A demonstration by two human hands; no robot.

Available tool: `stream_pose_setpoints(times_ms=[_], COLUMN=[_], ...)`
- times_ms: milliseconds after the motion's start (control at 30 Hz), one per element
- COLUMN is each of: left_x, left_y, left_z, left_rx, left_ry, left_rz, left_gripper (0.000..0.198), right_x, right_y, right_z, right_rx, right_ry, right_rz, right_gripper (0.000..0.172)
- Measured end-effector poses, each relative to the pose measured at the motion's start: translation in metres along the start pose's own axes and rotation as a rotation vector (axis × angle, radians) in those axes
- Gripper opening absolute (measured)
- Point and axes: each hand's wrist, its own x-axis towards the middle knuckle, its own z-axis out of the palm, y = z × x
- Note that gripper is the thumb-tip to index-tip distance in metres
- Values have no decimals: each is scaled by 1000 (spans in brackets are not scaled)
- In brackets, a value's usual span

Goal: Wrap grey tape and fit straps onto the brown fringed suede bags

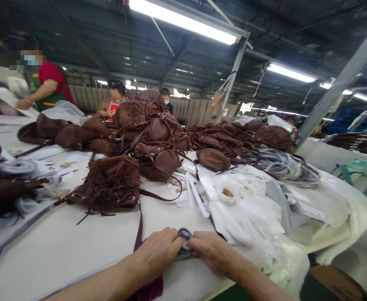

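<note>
My left hand (158, 253) and my right hand (213, 251) meet at the near edge of the white table (60, 251). Both are closed, pinching a small grey rolled piece (185, 236) between their fingertips. A thin brown strap (138, 228) runs from under my left hand up to a brown fringed bag (111, 184) lying just beyond. A magenta scrap (150, 289) shows under my left wrist.
A heap of brown bags (158, 133) fills the middle of the table. White paper and plastic sheets (252, 209) with a tape roll (227, 194) lie to the right, grey straps (283, 167) behind them. Other people work at the far left and back.
</note>
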Motion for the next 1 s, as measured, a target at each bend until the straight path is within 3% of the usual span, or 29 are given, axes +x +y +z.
stream_pose_setpoints(times_ms=[200, 267, 433, 567, 667, 867, 1000], left_x=[11, 6, -10, -3, 2, -10, -2], left_y=[34, 35, 20, 29, 35, 15, 23], left_z=[11, 10, 2, 3, 3, -5, 2], left_rx=[-57, -108, -94, -29, -45, -54, -52], left_ry=[-27, -28, -66, -89, -75, -63, -60], left_rz=[-274, -261, -175, -199, -245, -94, -166], left_gripper=[31, 30, 24, 28, 31, 21, 24], right_x=[4, 4, 7, 10, 9, 4, 7], right_y=[-23, -24, -10, -20, -29, -10, -13], right_z=[-9, -6, -11, -15, -11, -9, -12], right_rx=[32, 52, -12, -128, -80, -63, -24], right_ry=[-20, -25, -76, -117, -84, -50, -47], right_rz=[206, 225, 35, 115, 196, 57, 108], right_gripper=[15, 9, 5, 11, 11, 5, 11])
